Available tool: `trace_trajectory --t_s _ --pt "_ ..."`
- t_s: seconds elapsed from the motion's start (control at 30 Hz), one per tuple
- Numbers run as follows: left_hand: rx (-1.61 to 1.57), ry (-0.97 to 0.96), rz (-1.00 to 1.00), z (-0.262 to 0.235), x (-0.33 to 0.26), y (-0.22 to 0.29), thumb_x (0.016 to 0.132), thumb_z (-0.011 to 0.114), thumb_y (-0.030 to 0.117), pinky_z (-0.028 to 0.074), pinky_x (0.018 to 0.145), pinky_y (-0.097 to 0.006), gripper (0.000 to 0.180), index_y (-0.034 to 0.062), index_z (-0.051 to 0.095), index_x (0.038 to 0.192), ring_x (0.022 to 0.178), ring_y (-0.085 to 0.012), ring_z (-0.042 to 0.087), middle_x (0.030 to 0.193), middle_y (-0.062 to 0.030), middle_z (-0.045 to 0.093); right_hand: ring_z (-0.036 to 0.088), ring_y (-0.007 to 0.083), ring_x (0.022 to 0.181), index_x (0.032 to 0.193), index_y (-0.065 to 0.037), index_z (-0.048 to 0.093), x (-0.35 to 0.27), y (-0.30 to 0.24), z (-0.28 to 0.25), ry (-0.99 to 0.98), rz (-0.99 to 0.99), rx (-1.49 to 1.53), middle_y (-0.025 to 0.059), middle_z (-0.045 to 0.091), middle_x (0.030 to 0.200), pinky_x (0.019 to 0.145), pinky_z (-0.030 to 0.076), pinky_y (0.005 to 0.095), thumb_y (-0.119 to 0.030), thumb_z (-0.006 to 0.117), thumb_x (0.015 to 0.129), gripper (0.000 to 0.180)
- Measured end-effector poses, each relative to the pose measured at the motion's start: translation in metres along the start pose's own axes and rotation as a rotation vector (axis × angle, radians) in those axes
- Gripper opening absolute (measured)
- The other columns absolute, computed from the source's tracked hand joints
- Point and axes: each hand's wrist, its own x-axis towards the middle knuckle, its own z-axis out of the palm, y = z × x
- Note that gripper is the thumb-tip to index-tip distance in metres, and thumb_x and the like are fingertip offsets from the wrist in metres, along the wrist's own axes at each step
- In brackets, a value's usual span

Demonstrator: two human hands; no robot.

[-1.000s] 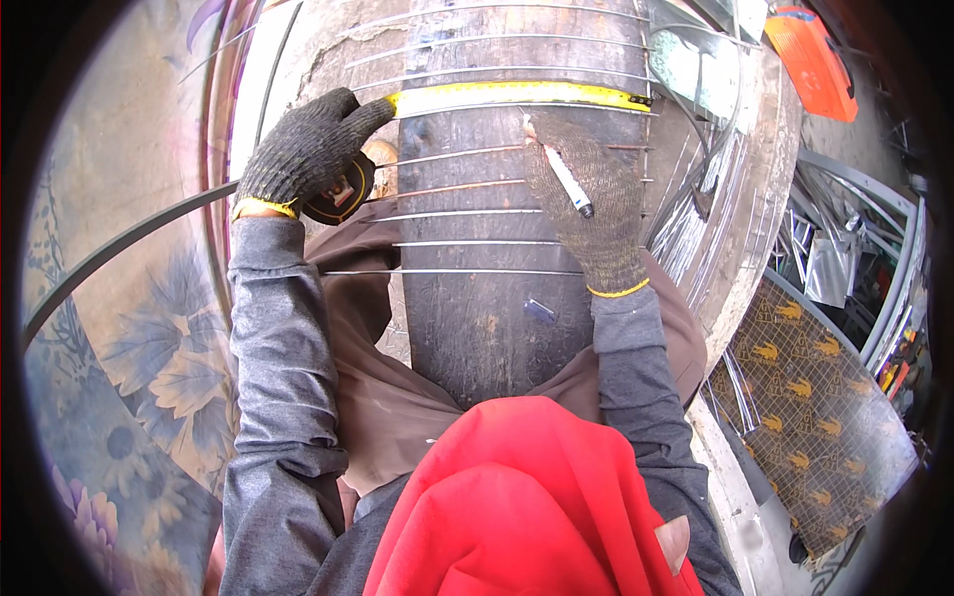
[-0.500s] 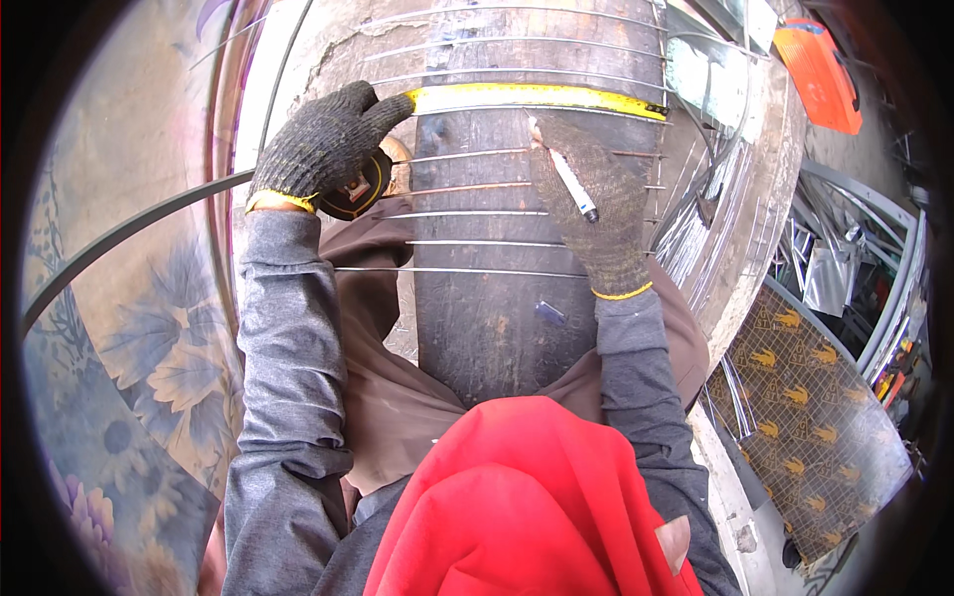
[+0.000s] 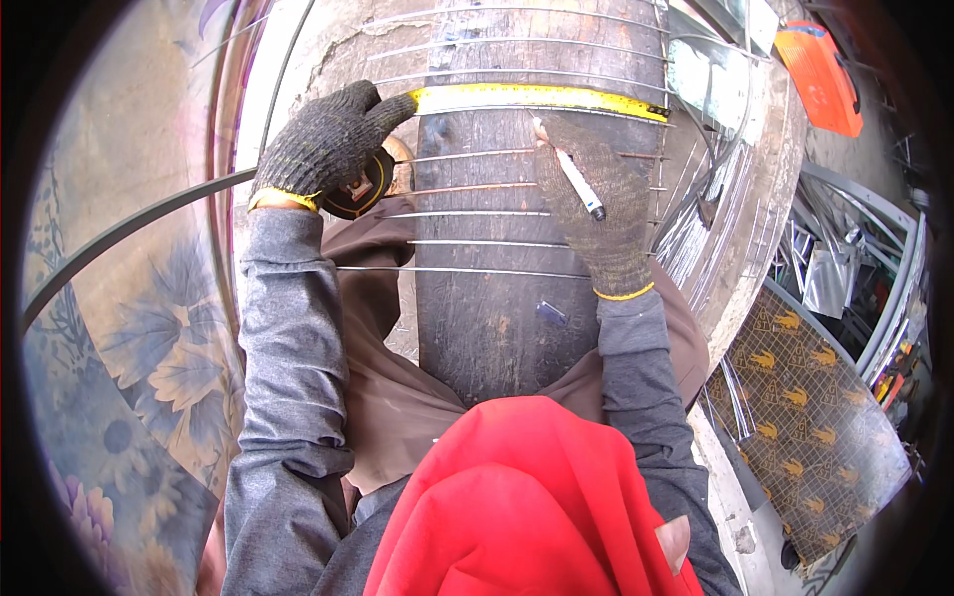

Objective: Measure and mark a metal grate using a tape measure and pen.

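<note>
Thin grey and brownish metal rods lie across a dark wooden bench, their ends overhanging its left edge: 3 beyond the yellow tape blade, 1 just beside it, 5 nearer. The blade spans the bench and ends at its right edge. Between the nearest rod and the near end, a stretch of board carries only a small dark blue piece.

The left hand, in a dark knitted glove, is outside the left edge, fingers closed around the round black tape case and reaching the blade's start. The right hand, gloved alike, angles inward over the right edge, back upward, fingers closed on a slim white marker, tip end toward the blade.
</note>
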Motion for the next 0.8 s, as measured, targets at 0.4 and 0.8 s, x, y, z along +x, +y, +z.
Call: trace_trajectory --t_s 0.4,0.8 --pt "-0.109 -0.091 -0.222 -0.001 0.008 0.008 0.099 0.059 0.017 0.058 0.083 -0.042 0.041 0.0268 0.060 0.139 0.094 -0.0327 0.069 0.107 -0.0128 0.065 0.073 0.0285 0.103 0.118 -0.009 0.073 0.004 -0.008 0.007 0.009 0.041 0.079 0.0109 0.074 0.115 0.090 0.059 0.0386 -0.018 0.073 0.092 0.027" --pt "-0.201 -0.125 -0.276 0.014 0.012 -0.007 0.092 0.067 0.004 0.059 0.079 -0.040 0.054 0.0277 0.060 0.141 0.093 -0.0338 0.068 0.109 -0.0143 0.065 0.073 0.0292 0.102 0.118 -0.009 0.073 0.006 -0.008 0.009 0.010 0.004 0.053 0.0118 0.075 0.114 0.090 0.059 0.0392 -0.015 0.074 0.091 0.028"
